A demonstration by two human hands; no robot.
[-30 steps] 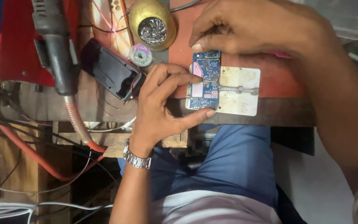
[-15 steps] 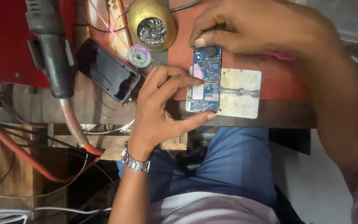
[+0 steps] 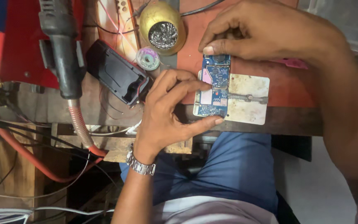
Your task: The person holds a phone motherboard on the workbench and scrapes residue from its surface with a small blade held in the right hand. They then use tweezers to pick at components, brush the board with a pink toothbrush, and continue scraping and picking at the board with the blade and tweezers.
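Observation:
A narrow blue circuit board point(image 3: 214, 85) lies along the left edge of a pale metal holder plate point(image 3: 246, 98) on the red work mat point(image 3: 295, 85). My left hand point(image 3: 168, 112), with a metal wristwatch point(image 3: 139, 165) on its wrist, pinches the board's near half between thumb and forefinger. My right hand point(image 3: 266, 31) reaches in from the upper right and presses its fingertips on the board's far end.
A brass tip-cleaner pot with metal wool point(image 3: 162, 27) and a small solder spool point(image 3: 148, 58) sit behind the board. A black battery-like block point(image 3: 117, 76) lies to the left. A black hot-air handle point(image 3: 61, 49) with its hose hangs at the far left among cables.
The board's far end has moved slightly under my right fingertips; both hands stay on the board. The view has shifted a little.

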